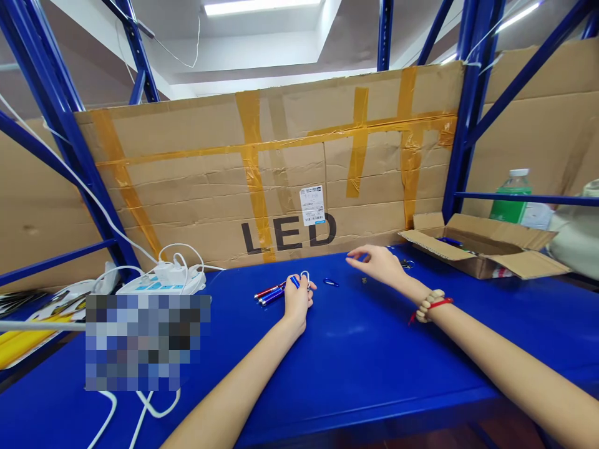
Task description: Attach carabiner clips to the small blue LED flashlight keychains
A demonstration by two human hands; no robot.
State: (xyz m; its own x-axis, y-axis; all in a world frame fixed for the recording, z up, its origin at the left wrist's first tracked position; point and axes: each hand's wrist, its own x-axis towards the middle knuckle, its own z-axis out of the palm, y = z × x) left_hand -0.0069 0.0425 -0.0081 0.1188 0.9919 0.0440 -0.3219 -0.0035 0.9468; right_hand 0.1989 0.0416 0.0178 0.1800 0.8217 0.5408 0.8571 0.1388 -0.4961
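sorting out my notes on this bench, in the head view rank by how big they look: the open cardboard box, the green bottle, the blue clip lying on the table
1. open cardboard box, by far the largest.
2. green bottle, partly hidden behind the box and farther from the camera, so its true size is unsure.
3. blue clip, tiny, lying between the left hand and right hand.

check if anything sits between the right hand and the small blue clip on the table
Nothing visible does. The right hand hovers just right of the blue clip, with only bare table between them. The left hand stays off to the side.
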